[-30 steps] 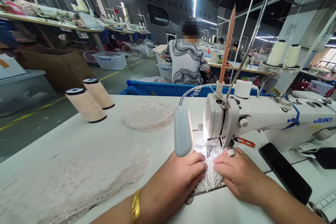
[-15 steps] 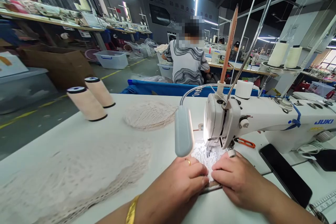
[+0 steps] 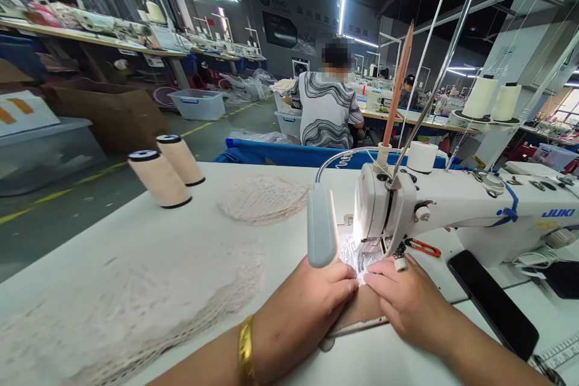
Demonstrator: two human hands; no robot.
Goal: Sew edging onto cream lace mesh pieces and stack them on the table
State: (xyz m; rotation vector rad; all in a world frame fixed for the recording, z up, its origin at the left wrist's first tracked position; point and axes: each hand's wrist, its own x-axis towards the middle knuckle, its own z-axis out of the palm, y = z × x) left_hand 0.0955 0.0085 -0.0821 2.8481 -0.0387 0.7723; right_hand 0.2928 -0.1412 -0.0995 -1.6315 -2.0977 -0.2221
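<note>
White lace piece (image 3: 360,257) is lying under the sewing machine (image 3: 452,205) needle. I am holding it with my left hand (image 3: 312,304) curled on it and my right hand (image 3: 404,304) pressing flat, fingers extended. Farther left of the machine, two thread cones (image 3: 160,180) are standing on the table (image 3: 113,226).

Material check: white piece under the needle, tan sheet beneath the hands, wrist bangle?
White openwork piece: looks like matte lace or net, holes visible. Tan flat sheet: smooth, maybe card or leatherette; unclear. Gold wrist bangle: glossy, probably metal.
</note>
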